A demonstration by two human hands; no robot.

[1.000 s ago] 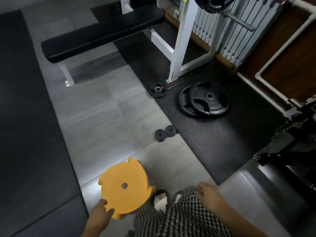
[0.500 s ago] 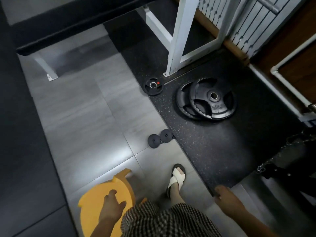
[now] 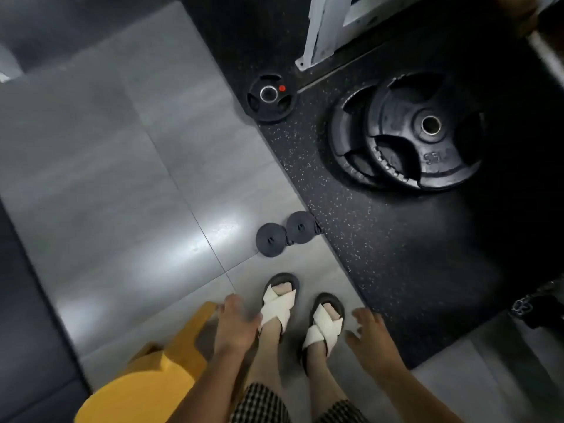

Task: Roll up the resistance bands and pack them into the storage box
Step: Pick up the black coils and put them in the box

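The person stands over the work with both hands empty. The left hand hangs with its fingers loosely bent at the raised edge of the yellow stool (the blur hides whether it actually touches). The right hand is spread wide, fingers apart, gripping nothing.

The task's things lie just ahead of the sandals: two dark resistance bands that appear already wound into flat coils. The nearer roll sits on the grey tile floor. The farther roll touches it, right at the border of the speckled rubber mat. No storage box is in view.

The likeliest failure is unwinding. Nothing visible fastens either coil, and a loose end seems to poke out on the farther roll's mat side. A pinch at the rim alone would probably let the layers slip and spring open. The two rolls also look linked where they meet, so lifting one may drag or topple the other.

The box must be reached somewhere out of sight, so a slack grip could fail on the way. Bending down could also knock the stool, which stands close beside the left leg. The large weight plates lie well apart and pose little risk.
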